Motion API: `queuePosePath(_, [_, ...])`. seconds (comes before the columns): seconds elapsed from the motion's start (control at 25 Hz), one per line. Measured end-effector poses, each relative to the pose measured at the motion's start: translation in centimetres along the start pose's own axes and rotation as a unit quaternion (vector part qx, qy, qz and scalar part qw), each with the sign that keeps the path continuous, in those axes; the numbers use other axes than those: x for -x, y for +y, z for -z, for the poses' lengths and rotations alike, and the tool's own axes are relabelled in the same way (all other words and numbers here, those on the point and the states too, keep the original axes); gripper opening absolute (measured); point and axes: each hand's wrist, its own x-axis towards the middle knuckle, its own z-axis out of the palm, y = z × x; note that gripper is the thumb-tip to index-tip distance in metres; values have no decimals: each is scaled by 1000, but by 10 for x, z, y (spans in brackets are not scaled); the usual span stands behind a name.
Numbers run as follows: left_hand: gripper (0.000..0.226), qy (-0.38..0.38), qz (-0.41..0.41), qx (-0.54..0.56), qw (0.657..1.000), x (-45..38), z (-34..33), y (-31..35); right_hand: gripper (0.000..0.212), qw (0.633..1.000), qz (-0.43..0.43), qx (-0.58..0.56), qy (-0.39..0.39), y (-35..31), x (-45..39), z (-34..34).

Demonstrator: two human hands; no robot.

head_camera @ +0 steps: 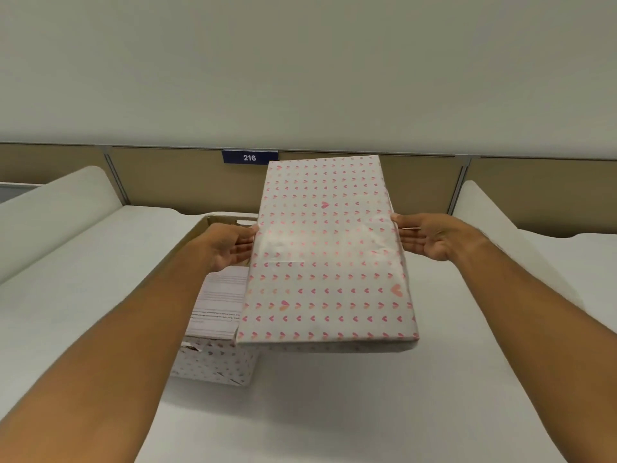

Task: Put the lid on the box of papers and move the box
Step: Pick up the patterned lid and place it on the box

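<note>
A white desk [334, 412] fills the lower view, closed at the back by a tan partition [187, 182] that carries a small blue sign [249, 157] reading 216. Above the desk, a lid [329, 252] wrapped in white paper with pink hearts is held in the air, tilted with its near end lower. The left hand [230, 246] presses flat against its left long edge and the right hand [430, 236] against its right long edge, fingers straight, so the lid is clamped between the two palms. Below and to the left, the box [213, 362], covered in the same heart paper, stands on the desk, partly hidden by the lid and left forearm. Printed papers [220, 302] lie exposed inside the uncovered box.
</note>
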Motion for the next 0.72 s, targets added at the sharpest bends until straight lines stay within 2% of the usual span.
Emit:
queuePosePath(0.28, [25,31,13,-27,999,1,94,21,41,1000,-1,15,-26,17,-13,-92])
queuePosePath(0.52, [28,31,24,-76,996,-36,180,23,40,999,-37,31,9,52,-33,-184])
queuePosePath(0.72, [28,15,44,-101,994,-81,225,15,36,997,-48,31,54,70,-45,-235])
